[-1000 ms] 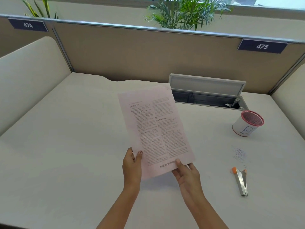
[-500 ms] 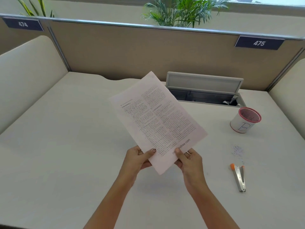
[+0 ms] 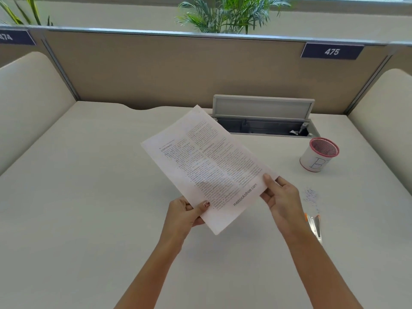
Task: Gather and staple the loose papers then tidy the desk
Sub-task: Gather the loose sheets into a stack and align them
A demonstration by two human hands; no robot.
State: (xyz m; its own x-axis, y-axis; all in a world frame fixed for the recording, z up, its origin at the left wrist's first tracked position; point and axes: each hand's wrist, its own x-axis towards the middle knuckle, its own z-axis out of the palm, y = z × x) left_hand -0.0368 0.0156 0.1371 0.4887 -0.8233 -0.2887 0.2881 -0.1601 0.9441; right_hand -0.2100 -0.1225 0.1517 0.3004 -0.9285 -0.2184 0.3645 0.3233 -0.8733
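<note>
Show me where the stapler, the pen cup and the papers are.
stapler (image 3: pixel 316 229): head view, on its metal body.
pen cup (image 3: pixel 312 161): head view, on its white wall.
papers (image 3: pixel 211 166): head view, middle of the top printed page.

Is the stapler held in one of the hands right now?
No, the stapler lies on the desk, while the left hand and the right hand both grip the papers.

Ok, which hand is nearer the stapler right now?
Right. The right hand pinches a corner of the papers just left of the stapler, and its wrist overlaps the stapler in view. The left hand grips the opposite edge, farther left.
</note>
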